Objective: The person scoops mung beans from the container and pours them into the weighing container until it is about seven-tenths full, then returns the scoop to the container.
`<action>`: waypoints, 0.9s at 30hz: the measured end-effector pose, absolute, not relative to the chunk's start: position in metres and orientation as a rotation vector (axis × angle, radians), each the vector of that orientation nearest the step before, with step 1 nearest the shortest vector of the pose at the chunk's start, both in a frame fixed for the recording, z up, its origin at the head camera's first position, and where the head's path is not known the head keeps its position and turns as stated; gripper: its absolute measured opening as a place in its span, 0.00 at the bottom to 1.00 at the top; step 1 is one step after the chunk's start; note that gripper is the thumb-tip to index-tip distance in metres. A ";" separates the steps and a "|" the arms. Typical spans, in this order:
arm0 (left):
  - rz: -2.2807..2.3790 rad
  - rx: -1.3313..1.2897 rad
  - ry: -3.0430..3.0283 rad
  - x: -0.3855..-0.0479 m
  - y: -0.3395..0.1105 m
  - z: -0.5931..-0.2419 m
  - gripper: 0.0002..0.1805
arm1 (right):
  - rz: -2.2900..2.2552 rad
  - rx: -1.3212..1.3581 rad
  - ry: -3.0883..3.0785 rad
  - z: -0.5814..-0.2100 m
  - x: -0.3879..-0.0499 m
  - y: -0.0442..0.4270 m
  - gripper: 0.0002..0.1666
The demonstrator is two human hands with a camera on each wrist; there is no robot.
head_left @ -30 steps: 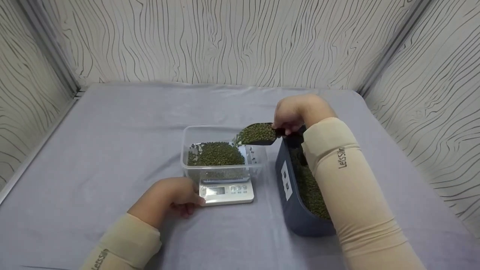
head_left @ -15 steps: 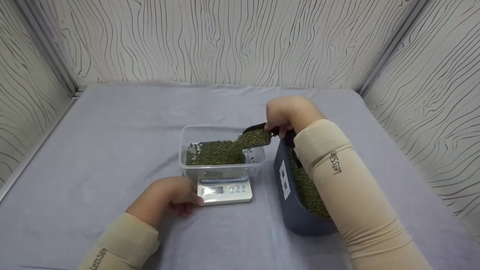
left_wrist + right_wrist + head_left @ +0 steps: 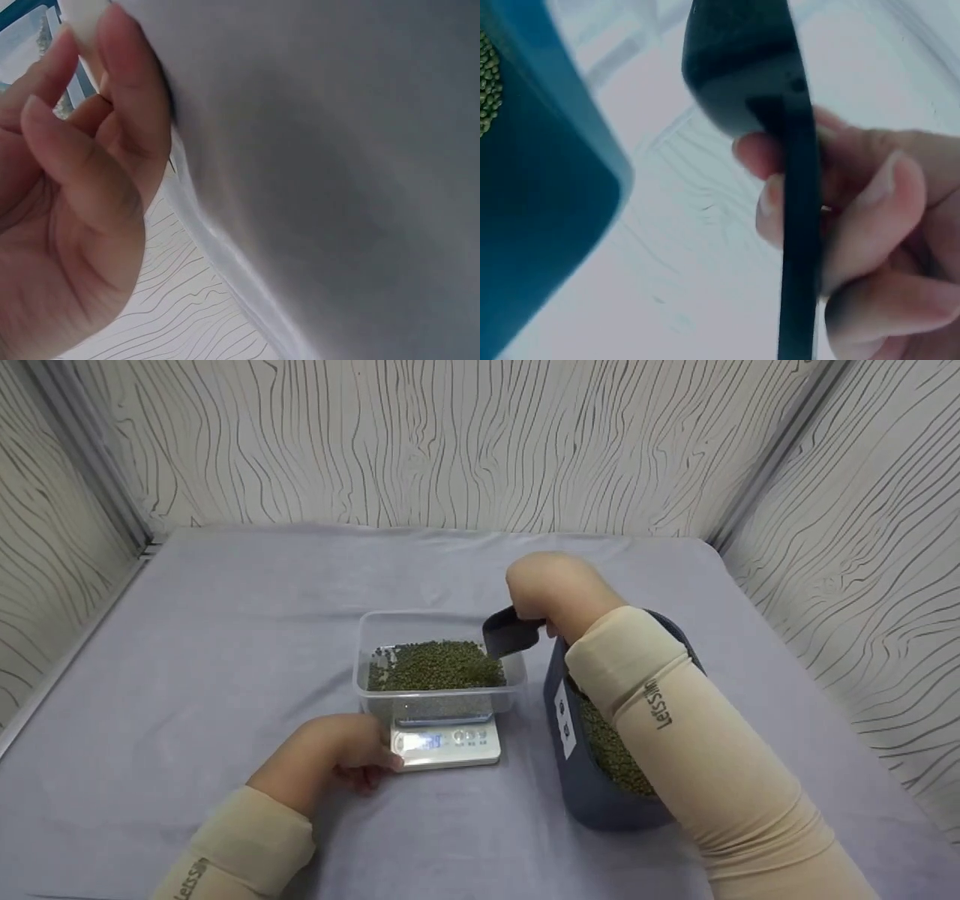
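Observation:
My right hand [image 3: 555,589] grips the handle of a black scoop [image 3: 511,633], tilted down over the right side of a clear plastic container [image 3: 365,652]. No beans show in the scoop's visible bowl. Small green beans, like mung beans [image 3: 442,664], cover much of the container's bottom. In the right wrist view, fingers and thumb [image 3: 877,210] wrap the dark handle [image 3: 801,247]. The container stands on a white kitchen scale [image 3: 446,746] with its display lit blue. My left hand [image 3: 352,750] pinches the scale's front left corner; the left wrist view shows its curled fingers [image 3: 90,172].
A deep dark blue bin [image 3: 574,791] with more green beans [image 3: 619,757] stands right of the scale, partly hidden under my right forearm. A white label [image 3: 564,720] is on its side. Grey cloth [image 3: 225,660] covers the table; patterned panels [image 3: 420,442] rise behind and beside it.
My right hand has moved left and tipped the scoop; its beans have poured into the container. The scale's display has turned blue. My left hand has stayed at the scale.

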State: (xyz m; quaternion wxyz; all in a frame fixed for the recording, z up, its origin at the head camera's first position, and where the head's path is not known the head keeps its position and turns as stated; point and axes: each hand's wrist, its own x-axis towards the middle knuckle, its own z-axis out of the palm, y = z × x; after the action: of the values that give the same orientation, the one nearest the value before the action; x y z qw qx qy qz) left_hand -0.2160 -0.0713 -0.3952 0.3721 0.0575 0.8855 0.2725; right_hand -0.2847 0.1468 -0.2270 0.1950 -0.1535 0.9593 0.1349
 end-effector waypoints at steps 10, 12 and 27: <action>0.731 0.152 2.265 -0.215 -0.071 -0.396 0.14 | 0.455 -0.258 2.852 -0.233 -0.273 0.119 0.08; 0.728 0.155 2.266 -0.215 -0.071 -0.396 0.14 | 0.450 -0.239 2.854 -0.233 -0.272 0.117 0.08; 0.676 0.156 2.277 -0.214 -0.072 -0.393 0.15 | 0.386 -0.492 2.710 -0.238 -0.282 0.136 0.04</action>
State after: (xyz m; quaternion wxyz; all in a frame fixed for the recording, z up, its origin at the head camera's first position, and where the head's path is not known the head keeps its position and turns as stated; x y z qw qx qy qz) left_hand -0.2144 -0.0716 -0.3932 0.3713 0.0608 0.8882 0.2638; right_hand -0.2823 0.1358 -0.2380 0.1791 -0.1740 0.9586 0.1367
